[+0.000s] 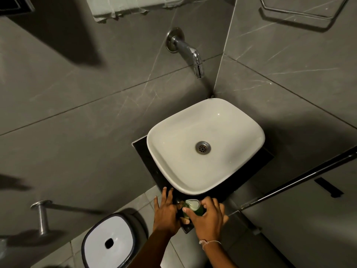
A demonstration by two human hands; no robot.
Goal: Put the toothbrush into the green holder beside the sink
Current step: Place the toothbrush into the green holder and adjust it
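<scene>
The green holder (199, 210) stands on the black counter (146, 161), at its near edge just in front of the white sink (162, 151). A pale whitish piece (192, 202) shows at the holder's top; I cannot tell whether it is the toothbrush. My right hand (209, 219) is curled around the holder from the right and near side. My left hand (166, 212) lies with fingers stretched out on the counter, pressed against the holder's left side. The hands hide most of the holder.
A chrome tap (193, 55) juts from the grey tiled wall above the sink. A white-lidded bin (109, 241) stands on the floor at lower left, beside a metal wall bar (43, 217). A dark rail (289, 182) runs on the right.
</scene>
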